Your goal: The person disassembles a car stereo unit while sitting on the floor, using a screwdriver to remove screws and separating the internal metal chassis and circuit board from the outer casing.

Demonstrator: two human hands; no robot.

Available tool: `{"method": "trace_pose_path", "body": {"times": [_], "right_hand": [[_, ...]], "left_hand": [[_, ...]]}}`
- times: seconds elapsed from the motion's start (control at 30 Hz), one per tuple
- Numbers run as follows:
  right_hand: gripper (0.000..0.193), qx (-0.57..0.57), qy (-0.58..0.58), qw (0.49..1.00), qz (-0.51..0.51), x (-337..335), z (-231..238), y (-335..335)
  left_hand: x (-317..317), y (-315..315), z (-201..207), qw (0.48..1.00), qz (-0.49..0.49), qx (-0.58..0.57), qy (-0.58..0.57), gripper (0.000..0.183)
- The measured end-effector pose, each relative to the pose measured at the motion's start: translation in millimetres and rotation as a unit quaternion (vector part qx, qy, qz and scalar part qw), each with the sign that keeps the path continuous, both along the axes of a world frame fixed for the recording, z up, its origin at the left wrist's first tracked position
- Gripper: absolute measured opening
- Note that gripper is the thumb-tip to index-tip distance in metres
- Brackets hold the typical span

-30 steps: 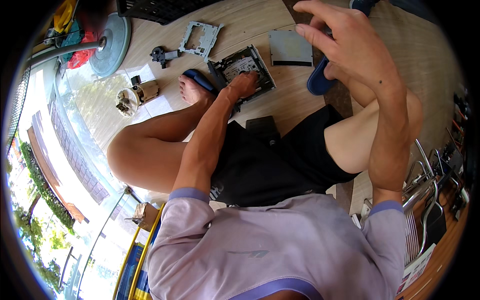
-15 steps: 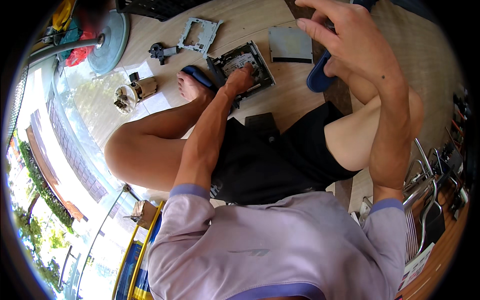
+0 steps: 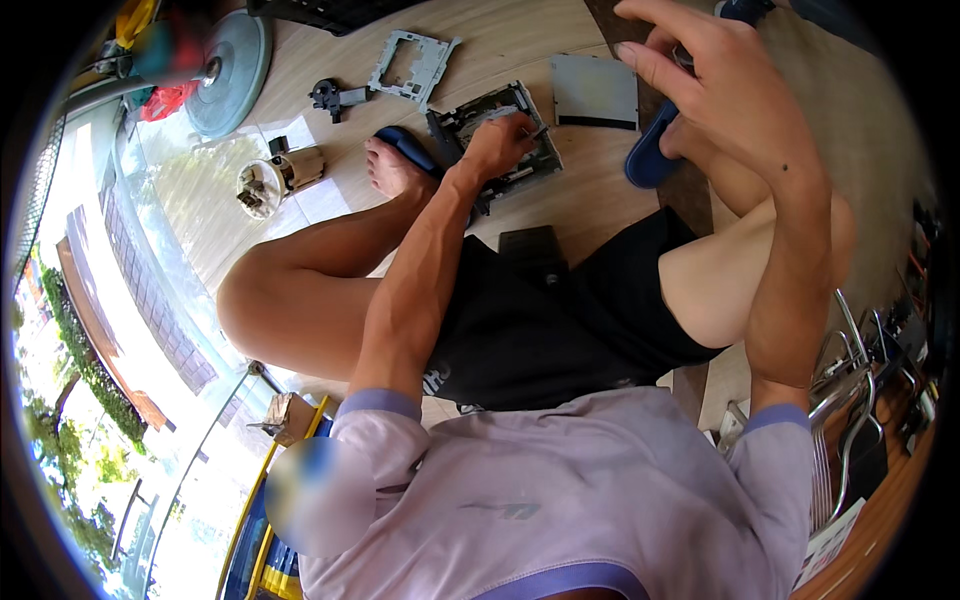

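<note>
L hand [image 3: 498, 146] shifted to R side of opened disc-drive-type unit [image 3: 543, 160], on floor [image 3: 592, 212] betw. feet [image 3: 398, 172]; fingers curled, can't tell if pinching a part. R hand [image 3: 722, 72] raised, thumb/index spread, rest unclear. Work prob. now at that side.

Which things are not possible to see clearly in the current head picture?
Opened electronic device: head view, left hand covers part of its inside.
Right hand: head view, its own fingers hide whether it holds anything.
Black crate: head view, top edge cuts it off.
</note>
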State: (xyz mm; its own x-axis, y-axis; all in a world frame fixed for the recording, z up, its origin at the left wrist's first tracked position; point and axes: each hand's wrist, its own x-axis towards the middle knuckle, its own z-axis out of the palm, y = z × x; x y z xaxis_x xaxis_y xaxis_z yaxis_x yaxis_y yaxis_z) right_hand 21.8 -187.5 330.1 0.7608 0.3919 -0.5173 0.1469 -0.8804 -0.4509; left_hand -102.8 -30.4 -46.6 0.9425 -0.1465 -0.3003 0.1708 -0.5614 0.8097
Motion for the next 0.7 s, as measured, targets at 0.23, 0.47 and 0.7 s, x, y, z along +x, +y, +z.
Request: {"method": "trace_pose_path", "body": {"times": [0.23,0.47,0.7], "right_hand": [[0.036,0.157,-0.135,0.972,0.111,-4.6,-53.0,-30.1],[0.034,0.176,-0.066,0.982,0.037,-4.7,-48.9,-29.1],[0.032,0.194,-0.086,0.976,0.042,3.5,-57.6,-27.9]], "left_hand": [[32.0,63.1,22.5,0.975,0.199,-0.09,0.041,0.038],[76.9,141.1,-6.1,0.957,0.268,-0.106,0.02,0.046],[98.1,197.0,-79.5,0.953,-0.068,0.275,-0.111,0.031]]}}
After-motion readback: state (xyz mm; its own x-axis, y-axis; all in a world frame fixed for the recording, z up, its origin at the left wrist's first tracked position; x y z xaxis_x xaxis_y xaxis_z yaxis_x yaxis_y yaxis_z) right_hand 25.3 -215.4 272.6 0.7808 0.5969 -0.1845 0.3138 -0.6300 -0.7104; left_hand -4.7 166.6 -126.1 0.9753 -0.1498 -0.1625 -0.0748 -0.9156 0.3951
